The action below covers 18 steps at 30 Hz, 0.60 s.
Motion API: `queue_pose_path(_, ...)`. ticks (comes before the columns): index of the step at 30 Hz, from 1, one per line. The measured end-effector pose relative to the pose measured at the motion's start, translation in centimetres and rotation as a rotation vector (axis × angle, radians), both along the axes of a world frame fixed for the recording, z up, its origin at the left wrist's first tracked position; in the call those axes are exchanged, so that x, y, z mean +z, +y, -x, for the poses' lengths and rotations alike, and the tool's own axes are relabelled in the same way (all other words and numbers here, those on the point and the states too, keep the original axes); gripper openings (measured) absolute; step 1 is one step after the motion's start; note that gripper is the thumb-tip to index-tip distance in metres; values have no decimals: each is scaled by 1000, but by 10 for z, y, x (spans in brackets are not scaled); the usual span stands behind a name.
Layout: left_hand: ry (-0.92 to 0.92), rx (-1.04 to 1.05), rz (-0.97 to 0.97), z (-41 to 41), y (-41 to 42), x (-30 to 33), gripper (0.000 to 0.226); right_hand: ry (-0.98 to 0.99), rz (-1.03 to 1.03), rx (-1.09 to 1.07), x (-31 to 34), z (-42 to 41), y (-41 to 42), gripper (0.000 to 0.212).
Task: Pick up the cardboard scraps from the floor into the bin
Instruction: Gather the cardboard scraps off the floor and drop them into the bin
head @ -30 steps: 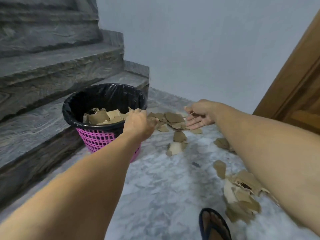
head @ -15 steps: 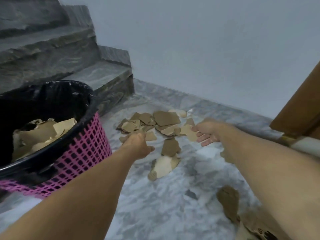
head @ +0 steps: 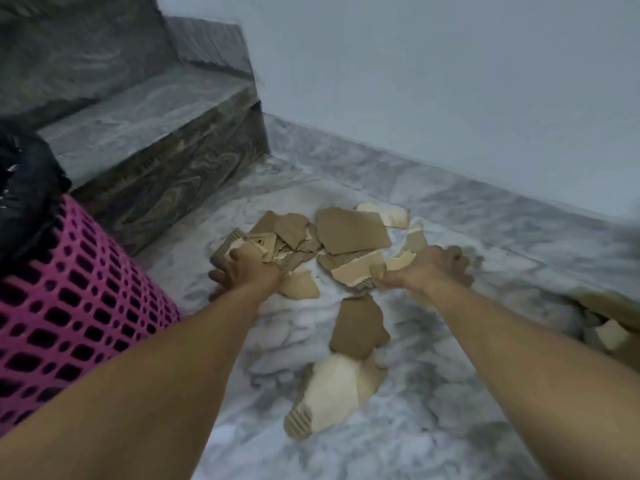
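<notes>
Left hand point(head: 247, 271) spread, right hand point(head: 429, 268) apparently curled, on the cardboard scraps point(head: 349, 233).

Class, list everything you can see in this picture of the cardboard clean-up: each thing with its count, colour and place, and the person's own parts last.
Cardboard scraps: a pile of many, brown and cream, on the floor near the wall.
Loose scraps: two, one brown, one cream, nearer the camera.
More scraps: number unclear, brown and cream, right edge.
Bin: one, pink mesh, left edge.
Bin liner: one, black, over the bin's rim.
Steps: grey marble, upper left.
Floor: grey-white marble.
Wall: pale blue-grey.
Left hand: on the pile's left side.
Right hand: on the pile's right side, fingers curled onto scraps.
</notes>
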State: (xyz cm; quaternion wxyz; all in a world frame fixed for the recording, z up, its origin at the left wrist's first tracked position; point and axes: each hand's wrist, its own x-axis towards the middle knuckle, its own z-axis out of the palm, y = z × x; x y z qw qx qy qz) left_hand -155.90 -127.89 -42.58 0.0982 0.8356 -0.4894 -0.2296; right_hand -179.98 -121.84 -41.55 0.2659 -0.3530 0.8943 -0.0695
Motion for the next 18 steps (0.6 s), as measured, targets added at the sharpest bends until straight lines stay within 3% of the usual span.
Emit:
queue_pose_path(4, 100, 246, -55, -5, -27, -8, 114, -8, -29, -95, -6, -4, -19, 127)
queue_pose_path(9, 66, 166, -37, -2, -52, -6, 109, -116, -13, -38, -6, 7, -40, 116)
queue_pose_path(13, -12, 24, -93, 3, -67, 0, 115, -212, 17, 214, 2, 17, -57, 72)
queue_pose_path(16, -60, -77, -169, 1, -72, 3, 103, -87, -79, 494, 30, 14, -72, 52)
queue_pose_path(18, -65, -122, -205, -1, -78, 4, 104, -4, -87, 613, 47, 7, -84, 50)
